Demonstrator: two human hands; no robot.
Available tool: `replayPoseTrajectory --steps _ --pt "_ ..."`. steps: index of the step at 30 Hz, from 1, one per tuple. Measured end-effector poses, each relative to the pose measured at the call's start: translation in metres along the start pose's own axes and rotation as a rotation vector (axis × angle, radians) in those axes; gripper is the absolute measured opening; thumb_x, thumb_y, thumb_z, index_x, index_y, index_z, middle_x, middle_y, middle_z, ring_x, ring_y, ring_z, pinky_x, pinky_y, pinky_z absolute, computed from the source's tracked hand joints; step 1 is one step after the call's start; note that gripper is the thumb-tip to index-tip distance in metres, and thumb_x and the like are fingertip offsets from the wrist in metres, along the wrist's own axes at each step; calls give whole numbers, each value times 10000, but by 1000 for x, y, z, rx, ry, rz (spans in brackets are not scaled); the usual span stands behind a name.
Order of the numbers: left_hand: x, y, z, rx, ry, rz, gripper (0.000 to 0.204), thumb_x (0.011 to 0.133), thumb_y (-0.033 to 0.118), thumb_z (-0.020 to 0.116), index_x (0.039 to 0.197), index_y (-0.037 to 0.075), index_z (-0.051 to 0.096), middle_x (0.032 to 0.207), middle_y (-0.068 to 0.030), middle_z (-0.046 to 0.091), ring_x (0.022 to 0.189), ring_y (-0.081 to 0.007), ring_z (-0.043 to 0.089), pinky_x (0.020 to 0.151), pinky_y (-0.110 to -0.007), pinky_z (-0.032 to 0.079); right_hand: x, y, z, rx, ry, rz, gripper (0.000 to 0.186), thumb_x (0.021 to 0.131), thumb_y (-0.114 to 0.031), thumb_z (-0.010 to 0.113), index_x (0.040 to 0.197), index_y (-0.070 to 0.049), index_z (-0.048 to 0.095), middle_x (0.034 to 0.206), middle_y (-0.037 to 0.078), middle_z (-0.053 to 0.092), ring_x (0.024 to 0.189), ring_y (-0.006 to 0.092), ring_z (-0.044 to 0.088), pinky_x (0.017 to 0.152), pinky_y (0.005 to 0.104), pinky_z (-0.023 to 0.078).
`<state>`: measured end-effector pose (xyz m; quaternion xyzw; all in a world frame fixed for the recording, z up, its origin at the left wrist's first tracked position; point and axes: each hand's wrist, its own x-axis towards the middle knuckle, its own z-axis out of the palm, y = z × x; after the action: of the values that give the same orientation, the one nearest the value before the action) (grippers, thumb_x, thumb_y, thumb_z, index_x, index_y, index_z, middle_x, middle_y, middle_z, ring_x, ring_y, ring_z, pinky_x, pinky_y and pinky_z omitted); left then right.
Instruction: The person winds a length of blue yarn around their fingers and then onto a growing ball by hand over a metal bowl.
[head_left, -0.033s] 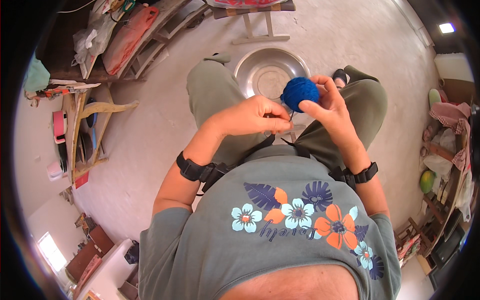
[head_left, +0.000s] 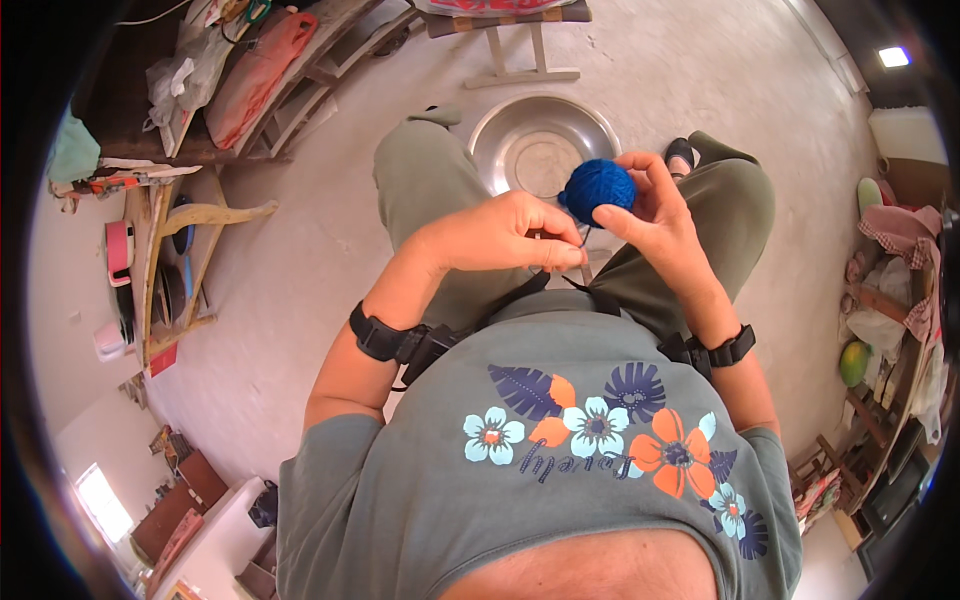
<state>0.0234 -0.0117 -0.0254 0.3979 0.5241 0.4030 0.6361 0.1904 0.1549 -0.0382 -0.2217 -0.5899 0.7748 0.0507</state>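
A ball of blue yarn is held up in front of me by my right hand, its thumb and fingers curled round it. Just to the lower left, my left hand pinches a dark strand that hangs from the ball. Behind the yarn a wide steel basin sits on the floor between my legs, partly hidden by my hands. Both wrists carry black straps.
Beyond the basin stands a wooden stool with something on it. Wooden racks with pans and bags line the left. Shelves with cloths, bags and a green-yellow fruit are on the right. My bent legs flank the basin.
The yarn ball and my right hand's fingers have shifted very slightly to the left. My left hand is almost unchanged.
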Motion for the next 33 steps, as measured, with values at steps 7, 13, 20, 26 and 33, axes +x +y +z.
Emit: replayPoseTrajectory --steps 7,13,20,26,33 --pt "0 28 -26 -66 201 207 56 895 69 687 880 16 674 859 6 640 796 -61 569 708 -236 458 -9 -13 4 -22 -242 66 510 900 -298 715 1302 -38 536 1178 35 592 1067 121 562 943 287 460" --pt "13 -14 -17 -175 361 134 93 913 127 679 920 37 702 829 13 656 767 -53 585 683 -222 468 -9 -16 1 176 -291 4 593 911 -310 696 1369 -20 456 1259 82 564 1162 163 539 1007 317 428" --pt "7 -11 -1 -10 51 -98 166 929 162 667 986 11 704 845 -2 676 804 -68 614 693 -228 482 3 -7 2 167 47 -83 564 832 -156 762 1280 -43 438 1177 85 580 1084 141 559 960 306 444" --pt "-2 28 -21 4 121 251 96 897 98 696 908 6 672 839 7 642 802 -56 578 731 -233 475 -3 -7 1 -36 -223 58 552 866 -245 757 1317 -49 506 1189 56 589 1066 135 573 940 296 464" --pt "15 -8 -17 -134 357 131 131 934 162 650 928 39 697 800 24 635 748 -57 571 668 -222 455 -9 -17 -1 111 -222 -37 584 915 -299 681 1388 -39 458 1292 85 546 1211 169 511 1029 327 410"
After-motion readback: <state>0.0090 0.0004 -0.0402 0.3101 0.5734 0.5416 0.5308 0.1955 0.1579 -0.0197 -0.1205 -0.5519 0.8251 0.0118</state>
